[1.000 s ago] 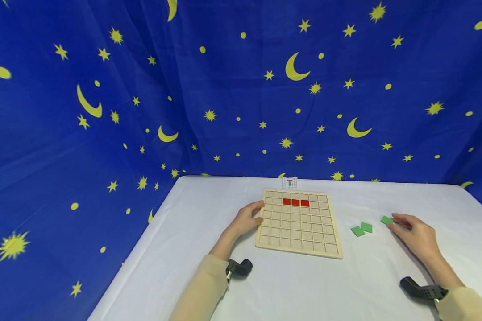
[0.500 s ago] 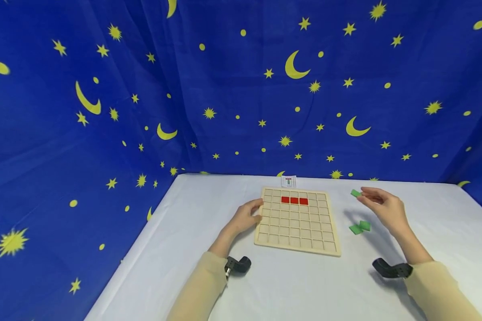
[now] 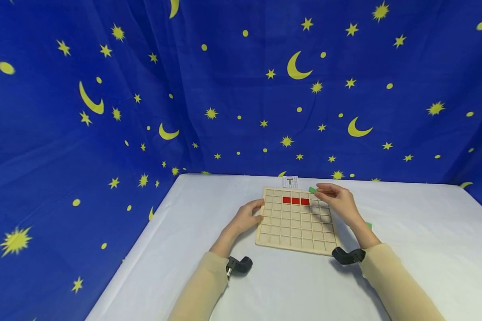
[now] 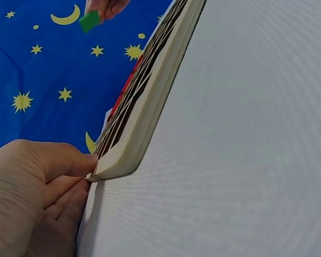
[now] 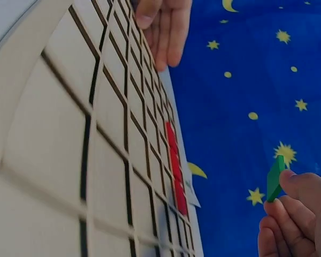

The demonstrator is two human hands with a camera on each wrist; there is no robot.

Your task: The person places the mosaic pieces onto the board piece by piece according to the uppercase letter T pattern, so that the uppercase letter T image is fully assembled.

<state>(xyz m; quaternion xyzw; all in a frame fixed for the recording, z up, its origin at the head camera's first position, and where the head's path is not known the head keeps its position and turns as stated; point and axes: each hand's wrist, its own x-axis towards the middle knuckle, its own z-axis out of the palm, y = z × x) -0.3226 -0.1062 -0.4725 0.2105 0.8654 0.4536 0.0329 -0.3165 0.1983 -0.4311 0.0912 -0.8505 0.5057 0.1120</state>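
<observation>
A square wooden grid board [image 3: 286, 225] lies flat on the white table, with three red tiles [image 3: 295, 201] in a row near its far side. My left hand [image 3: 243, 218] holds the board's left edge, thumb and fingers right at the rim. Between thumb and fingertips my right hand [image 3: 340, 204] pinches a green square tile [image 5: 275, 179]. That hand is raised over the far right part of the board, casting a shadow on the cells. Part of another green tile [image 3: 369, 225] shows on the table behind the right wrist; the rest there is hidden.
A small printed card [image 3: 290, 181] with a red and green pattern lies just beyond the board. Behind the table [image 3: 176, 214] hangs a blue cloth [image 3: 225, 80] with yellow stars and moons. Black camera mounts [image 3: 347, 256] sit on both wrists.
My right hand has lifted a green tile off the table on the right and carried it left, over the board's far side. The left hand has stayed at the board's edge.
</observation>
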